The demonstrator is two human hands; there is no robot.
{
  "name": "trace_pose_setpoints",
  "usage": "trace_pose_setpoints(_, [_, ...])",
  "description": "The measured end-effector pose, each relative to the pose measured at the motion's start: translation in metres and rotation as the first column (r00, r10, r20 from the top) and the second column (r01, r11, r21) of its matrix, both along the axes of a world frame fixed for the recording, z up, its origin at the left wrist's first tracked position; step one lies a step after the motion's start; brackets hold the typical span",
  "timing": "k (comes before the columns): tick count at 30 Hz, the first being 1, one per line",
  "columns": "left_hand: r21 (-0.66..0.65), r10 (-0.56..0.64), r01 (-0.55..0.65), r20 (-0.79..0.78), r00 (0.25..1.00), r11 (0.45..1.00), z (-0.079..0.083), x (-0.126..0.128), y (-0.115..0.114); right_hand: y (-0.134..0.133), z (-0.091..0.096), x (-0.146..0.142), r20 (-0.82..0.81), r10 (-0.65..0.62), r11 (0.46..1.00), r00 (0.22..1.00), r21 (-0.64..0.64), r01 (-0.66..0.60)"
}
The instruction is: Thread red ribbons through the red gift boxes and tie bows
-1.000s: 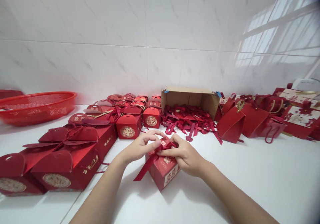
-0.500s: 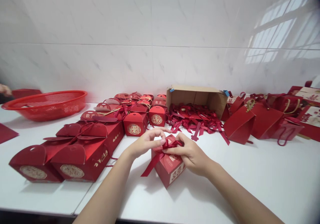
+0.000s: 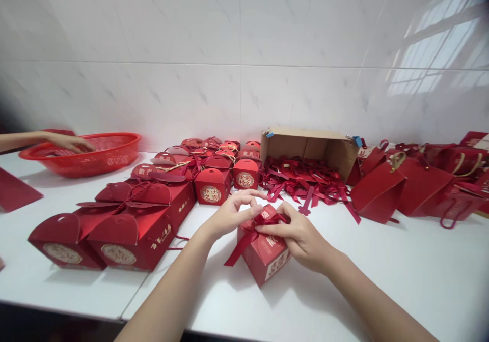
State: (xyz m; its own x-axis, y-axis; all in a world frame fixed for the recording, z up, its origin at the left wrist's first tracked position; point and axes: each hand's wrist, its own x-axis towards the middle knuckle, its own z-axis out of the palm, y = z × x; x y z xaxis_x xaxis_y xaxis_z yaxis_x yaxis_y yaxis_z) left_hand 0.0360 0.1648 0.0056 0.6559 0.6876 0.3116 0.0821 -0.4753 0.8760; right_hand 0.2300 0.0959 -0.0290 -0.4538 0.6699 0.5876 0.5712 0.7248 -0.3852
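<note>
A small red gift box with gold lettering stands on the white table in front of me, a dark red ribbon tied across its top in a bow. One ribbon tail hangs over its left side. My left hand is at the bow from the left, thumb and curled fingers closed at a loop, one finger stretched out past it. From the right, my right hand pinches the ribbon, its fingers lying over the box top. The fingers partly hide the knot.
Large red gift boxes stand left, small red boxes behind. An open cardboard box spills ribbons. Red bags stand right. Another person's hand is over a red plastic basket at far left.
The view has shifted slightly, so things sit a little further right. The other person's hand has come in over the basket. My hands stay at the bow with little visible movement.
</note>
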Motion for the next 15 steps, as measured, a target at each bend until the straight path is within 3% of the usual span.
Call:
trace_pose_setpoints(12, [0.112,0.11,-0.107,-0.02,0.994,0.988,-0.0096,0.0068,0.003,0.0,-0.0016,-0.0009,-0.011,-0.008,1.0,1.0,-0.001,0.008])
trace_pose_setpoints(15, [0.123,0.07,-0.069,-0.004,0.998,0.99,-0.0092,0.0062,0.0028,0.0,-0.0018,-0.0006,-0.011,-0.011,1.0,1.0,-0.004,0.011])
